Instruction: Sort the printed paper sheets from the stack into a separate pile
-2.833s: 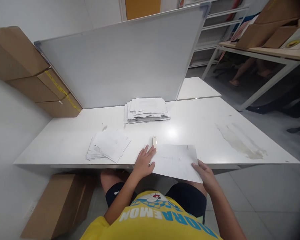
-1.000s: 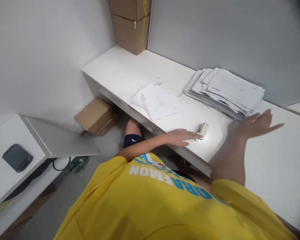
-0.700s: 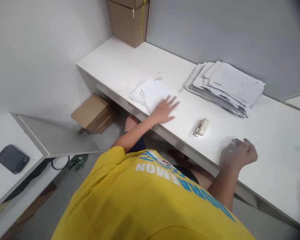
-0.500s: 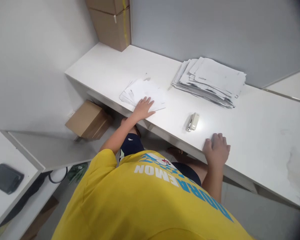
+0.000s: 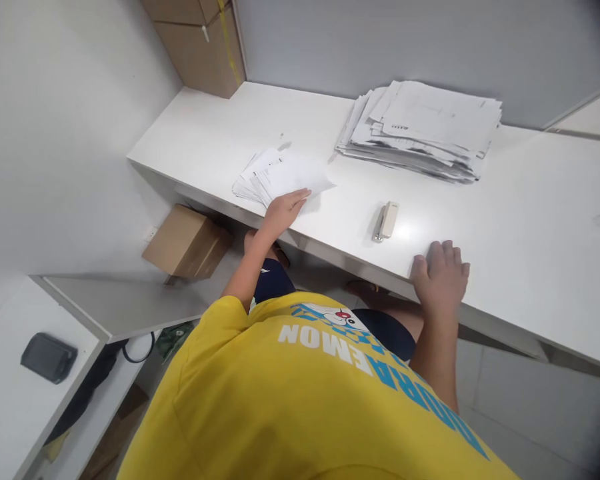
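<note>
My left hand (image 5: 283,210) lies flat with fingers stretched out on the near corner of a small fanned stack of papers (image 5: 275,175) on the white table (image 5: 530,220). My right hand (image 5: 441,275) rests palm down on the table's front edge, fingers apart, holding nothing. A cream stapler (image 5: 386,220) lies on the table between the two hands. A tall, untidy pile of papers (image 5: 425,127) sits farther back against a grey board (image 5: 405,40).
Stacked cardboard boxes (image 5: 200,40) stand at the table's far left corner. Another cardboard box (image 5: 186,242) sits on the floor under the table. A lower white surface at the left carries a dark device (image 5: 49,357).
My left hand left the stapler and moved left onto the small paper stack. My right hand, raised over the table a second ago, came down onto the front edge. The sheet it held earlier is gone.
</note>
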Action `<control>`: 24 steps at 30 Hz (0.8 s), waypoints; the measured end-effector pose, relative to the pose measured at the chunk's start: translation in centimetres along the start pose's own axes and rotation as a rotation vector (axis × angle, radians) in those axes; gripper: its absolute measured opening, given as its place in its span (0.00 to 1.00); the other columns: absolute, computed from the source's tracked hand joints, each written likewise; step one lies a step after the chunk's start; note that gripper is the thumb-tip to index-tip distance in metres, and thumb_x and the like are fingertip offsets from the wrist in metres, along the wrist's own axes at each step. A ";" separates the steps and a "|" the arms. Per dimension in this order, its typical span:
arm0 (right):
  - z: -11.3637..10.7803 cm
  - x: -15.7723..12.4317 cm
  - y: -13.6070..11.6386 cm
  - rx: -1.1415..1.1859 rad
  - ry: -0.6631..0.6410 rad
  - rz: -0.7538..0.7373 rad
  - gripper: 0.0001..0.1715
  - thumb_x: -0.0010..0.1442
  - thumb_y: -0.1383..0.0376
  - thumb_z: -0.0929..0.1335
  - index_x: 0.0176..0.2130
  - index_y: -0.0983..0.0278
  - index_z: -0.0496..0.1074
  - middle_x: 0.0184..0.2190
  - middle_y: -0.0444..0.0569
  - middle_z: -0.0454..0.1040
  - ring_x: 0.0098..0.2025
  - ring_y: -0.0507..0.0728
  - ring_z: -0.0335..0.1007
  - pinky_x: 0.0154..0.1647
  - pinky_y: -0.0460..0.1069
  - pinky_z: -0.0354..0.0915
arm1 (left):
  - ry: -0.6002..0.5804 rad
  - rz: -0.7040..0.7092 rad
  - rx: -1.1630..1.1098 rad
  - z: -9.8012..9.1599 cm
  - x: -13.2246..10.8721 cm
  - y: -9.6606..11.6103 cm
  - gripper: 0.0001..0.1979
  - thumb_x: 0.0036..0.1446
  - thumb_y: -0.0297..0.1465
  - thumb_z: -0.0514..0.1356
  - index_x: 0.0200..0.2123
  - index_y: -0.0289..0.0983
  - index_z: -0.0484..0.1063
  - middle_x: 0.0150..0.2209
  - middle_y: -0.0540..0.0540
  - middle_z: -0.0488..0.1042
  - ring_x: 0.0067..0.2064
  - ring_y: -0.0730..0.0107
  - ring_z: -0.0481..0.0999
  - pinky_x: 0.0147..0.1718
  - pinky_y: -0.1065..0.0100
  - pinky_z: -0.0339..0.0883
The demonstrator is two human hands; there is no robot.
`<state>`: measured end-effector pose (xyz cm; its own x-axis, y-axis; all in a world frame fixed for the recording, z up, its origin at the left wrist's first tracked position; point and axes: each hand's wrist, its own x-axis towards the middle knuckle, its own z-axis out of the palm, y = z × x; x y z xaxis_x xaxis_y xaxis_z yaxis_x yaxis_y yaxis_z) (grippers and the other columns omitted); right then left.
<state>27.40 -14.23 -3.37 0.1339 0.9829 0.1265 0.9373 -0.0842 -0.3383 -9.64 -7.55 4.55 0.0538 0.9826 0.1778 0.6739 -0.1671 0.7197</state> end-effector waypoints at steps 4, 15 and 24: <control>-0.6 -0.8 -0.5 0.131 0.024 0.011 0.34 0.66 0.54 0.57 0.63 0.68 0.67 0.69 0.62 0.60 0.72 0.69 0.51 0.70 0.70 0.49 | 0.102 -0.110 -0.486 -1.5 -1.1 2.6 0.14 0.66 0.36 0.59 0.48 0.39 0.81 0.52 0.47 0.81 0.60 0.56 0.76 0.60 0.58 0.69; -6.0 -6.0 -4.3 1.309 -0.614 0.232 0.43 0.56 0.31 0.62 0.53 0.58 0.69 0.46 0.56 0.79 0.31 0.58 0.76 0.21 0.49 0.67 | -0.136 -1.102 -1.366 4.4 -8.4 7.4 0.16 0.62 0.29 0.57 0.50 0.30 0.77 0.41 0.39 0.84 0.51 0.52 0.82 0.57 0.55 0.73; -4.6 -7.3 -1.7 1.294 -0.316 0.577 0.44 0.56 0.31 0.61 0.48 0.63 0.75 0.28 0.51 0.75 0.22 0.56 0.66 0.13 0.47 0.51 | -0.149 -1.102 -1.292 8.4 -9.4 7.6 0.06 0.58 0.23 0.61 0.38 0.30 0.77 0.35 0.40 0.84 0.46 0.55 0.84 0.53 0.58 0.75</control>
<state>26.30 -22.06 0.55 0.1491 0.8727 -0.4649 -0.1859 -0.4370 -0.8800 1.12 -17.36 2.70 0.1192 0.6554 -0.7458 -0.5518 0.6682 0.4990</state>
